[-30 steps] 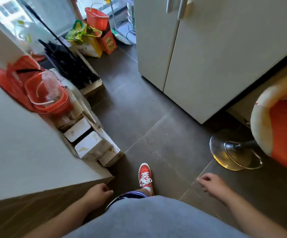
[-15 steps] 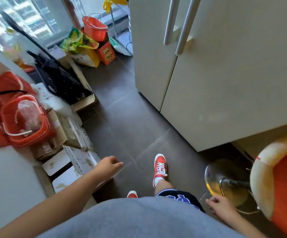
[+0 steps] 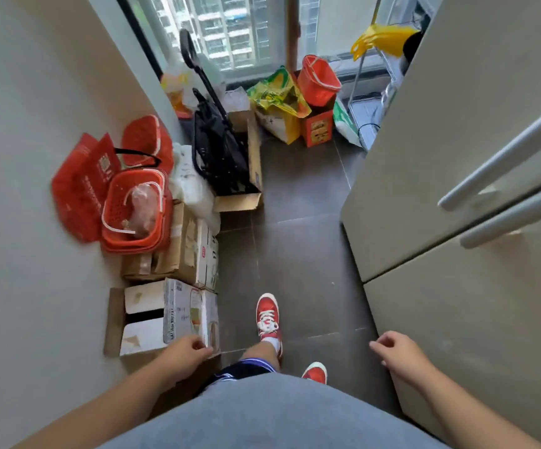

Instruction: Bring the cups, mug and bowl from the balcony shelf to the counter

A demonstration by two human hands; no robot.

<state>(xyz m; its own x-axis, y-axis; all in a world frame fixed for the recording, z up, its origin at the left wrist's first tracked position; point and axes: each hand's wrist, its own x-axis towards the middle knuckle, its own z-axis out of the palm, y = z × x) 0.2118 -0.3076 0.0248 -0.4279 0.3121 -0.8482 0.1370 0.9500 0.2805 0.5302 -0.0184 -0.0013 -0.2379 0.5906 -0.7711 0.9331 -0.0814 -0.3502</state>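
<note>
A narrow strip of dark tiled floor point(image 3: 298, 254) is running between a pale wall on one side and a tall cream fridge point(image 3: 476, 196) on the other, ending at a bright window point(image 3: 230, 30) that is looking out on tower blocks. Cardboard boxes point(image 3: 178, 286), a red basket point(image 3: 134, 210) and a black folded trolley point(image 3: 220, 147) are crowding the wall side, and a red bucket point(image 3: 319, 80) is sitting on a carton near the glass.

The person is standing mid-stride in red trainers, facing that far end. The left hand point(image 3: 183, 359) is hanging loosely curled and holding nothing, just in front of the nearest box. The right hand point(image 3: 398, 353) is likewise half-closed and empty, close beside the fridge.

To my eye this is the walk out to fetch the crockery; nothing is being carried. No cup, mug or bowl is showing anywhere. Only the edge of a wire rack point(image 3: 371, 102) is peeking out past the fridge corner, and that is probably the shelf. The next move is calling for a few more steps forward, keeping clear of the boxes, then a turn right round the fridge to reach it.
</note>
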